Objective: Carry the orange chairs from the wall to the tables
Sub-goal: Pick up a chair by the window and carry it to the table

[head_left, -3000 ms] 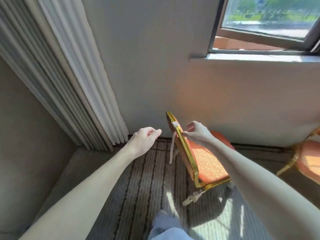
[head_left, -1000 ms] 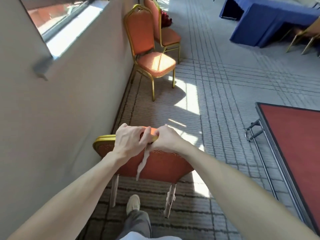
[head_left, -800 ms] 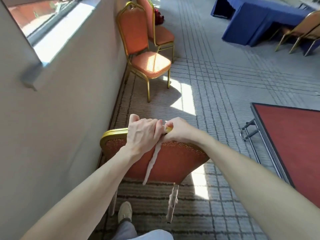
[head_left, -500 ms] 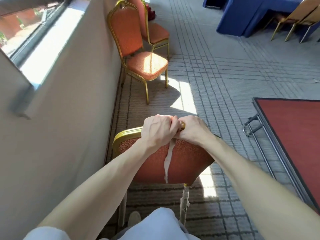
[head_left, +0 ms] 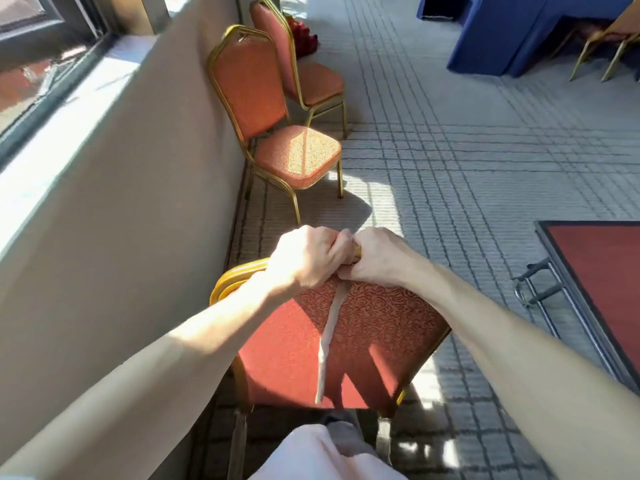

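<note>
The orange chair [head_left: 367,344] beside the wall [head_left: 138,209] is gripped at its top by the curled left hand [head_left: 308,259] and right hand [head_left: 379,259].

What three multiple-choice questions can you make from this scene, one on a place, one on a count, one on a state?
1. Where do the left hand and right hand grip the held chair?
A) seat
B) top of its back
C) legs

2. How many other orange chairs stand along the wall?
A) one
B) two
C) four

3. How is the white strap?
A) hanging loose
B) tied round a leg
C) lying on the carpet

Answers:
1 B, both hands curl over its top edge.
2 B, a near chair and a far chair stand there.
3 A, it dangles down the backrest from under the hands.
</note>
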Demonstrator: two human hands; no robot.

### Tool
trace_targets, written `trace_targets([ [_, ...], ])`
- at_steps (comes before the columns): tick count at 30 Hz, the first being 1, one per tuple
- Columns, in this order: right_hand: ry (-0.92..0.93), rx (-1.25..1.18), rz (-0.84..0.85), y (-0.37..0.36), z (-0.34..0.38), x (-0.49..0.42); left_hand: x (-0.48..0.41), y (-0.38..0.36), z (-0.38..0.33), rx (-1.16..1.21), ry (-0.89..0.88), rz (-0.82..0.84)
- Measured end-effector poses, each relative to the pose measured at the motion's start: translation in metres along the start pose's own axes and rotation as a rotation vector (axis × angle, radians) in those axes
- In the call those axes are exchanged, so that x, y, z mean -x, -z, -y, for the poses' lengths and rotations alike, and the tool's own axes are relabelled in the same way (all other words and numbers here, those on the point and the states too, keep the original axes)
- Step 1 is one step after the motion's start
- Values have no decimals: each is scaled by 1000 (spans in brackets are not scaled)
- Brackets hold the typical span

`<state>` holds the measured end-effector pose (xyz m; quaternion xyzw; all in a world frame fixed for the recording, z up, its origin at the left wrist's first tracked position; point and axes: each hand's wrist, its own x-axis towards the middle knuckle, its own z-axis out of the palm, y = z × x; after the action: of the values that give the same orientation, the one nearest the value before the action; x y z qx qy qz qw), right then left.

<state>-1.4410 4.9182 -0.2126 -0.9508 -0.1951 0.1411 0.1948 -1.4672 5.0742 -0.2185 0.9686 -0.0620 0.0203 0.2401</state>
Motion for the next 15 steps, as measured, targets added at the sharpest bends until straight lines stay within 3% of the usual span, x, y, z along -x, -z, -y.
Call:
trace_targets([
  [5, -36, -53, 40, 45, -58, -50, -90, -9, -33, -57, -92, 71],
  [8, -109, -80, 26, 80, -97, -71, -146, -21, -63, -100, -168, 30],
  [15, -192, -18, -179, 125, -156, -84, -238, -41, -104, -167, -429, 18],
])
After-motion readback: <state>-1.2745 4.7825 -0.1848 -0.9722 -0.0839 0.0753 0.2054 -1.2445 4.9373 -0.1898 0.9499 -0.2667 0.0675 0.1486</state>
